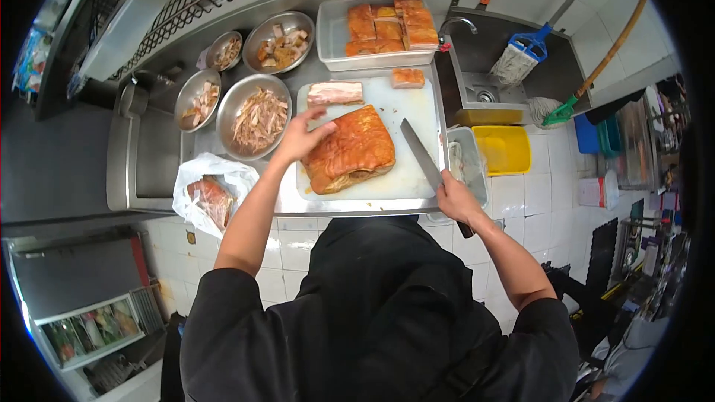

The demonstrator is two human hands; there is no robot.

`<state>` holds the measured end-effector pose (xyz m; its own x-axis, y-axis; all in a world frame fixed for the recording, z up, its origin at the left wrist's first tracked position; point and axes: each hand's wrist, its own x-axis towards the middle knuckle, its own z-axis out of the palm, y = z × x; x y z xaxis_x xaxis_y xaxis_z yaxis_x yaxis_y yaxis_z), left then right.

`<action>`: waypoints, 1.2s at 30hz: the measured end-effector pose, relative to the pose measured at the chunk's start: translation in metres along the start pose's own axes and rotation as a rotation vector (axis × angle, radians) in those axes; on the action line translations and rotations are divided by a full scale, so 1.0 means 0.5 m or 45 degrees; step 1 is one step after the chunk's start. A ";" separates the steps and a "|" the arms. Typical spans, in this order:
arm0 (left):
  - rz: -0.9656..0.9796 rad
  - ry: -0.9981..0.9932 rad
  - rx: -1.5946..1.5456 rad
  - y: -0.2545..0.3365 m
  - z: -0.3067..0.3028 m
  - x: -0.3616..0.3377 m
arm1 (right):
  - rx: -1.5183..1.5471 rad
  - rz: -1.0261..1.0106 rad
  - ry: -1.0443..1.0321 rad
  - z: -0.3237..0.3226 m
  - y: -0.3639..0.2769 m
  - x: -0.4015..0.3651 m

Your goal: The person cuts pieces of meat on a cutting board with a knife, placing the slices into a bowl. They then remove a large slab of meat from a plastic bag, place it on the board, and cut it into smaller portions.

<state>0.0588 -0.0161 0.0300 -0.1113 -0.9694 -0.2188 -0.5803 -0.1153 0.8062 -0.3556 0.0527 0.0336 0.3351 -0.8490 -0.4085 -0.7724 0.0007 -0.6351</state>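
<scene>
A large slab of pork belly (351,150) with orange-brown skin lies on the white cutting board (413,171). My left hand (304,136) is at its upper left corner, thumb and fingers apart, the thumb over the skin. In my right hand (456,197) is the handle of a long kitchen knife (422,153). The blade points up and left over the board, to the right of the slab and apart from it. Behind the slab lie a pale cut strip of pork (335,92) and a small orange-skinned piece (408,78).
A plastic tub (378,62) of cut pork blocks stands behind the board. Several metal bowls, one with shredded meat (259,120), sit left. A white plastic bag (195,201) holds more meat at the front left. Right are a sink (477,93) and a yellow bin (503,150).
</scene>
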 end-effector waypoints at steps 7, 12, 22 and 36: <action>0.048 -0.253 0.643 0.035 0.008 -0.092 | 0.098 0.027 0.005 0.017 0.012 0.006; 0.055 -0.251 0.904 0.033 0.032 -0.095 | -0.011 0.030 0.003 0.012 0.000 0.005; 0.338 0.154 0.787 0.090 0.162 -0.055 | -0.056 0.076 0.056 0.042 -0.014 0.004; 0.399 -0.097 1.089 0.142 0.230 -0.063 | -0.098 0.112 0.061 0.065 -0.010 0.005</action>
<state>-0.0720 0.0313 0.0311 -0.4000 -0.9089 -0.1182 -0.9111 0.3802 0.1593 -0.3332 0.0678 0.0143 0.2394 -0.8719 -0.4272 -0.8374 0.0373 -0.5453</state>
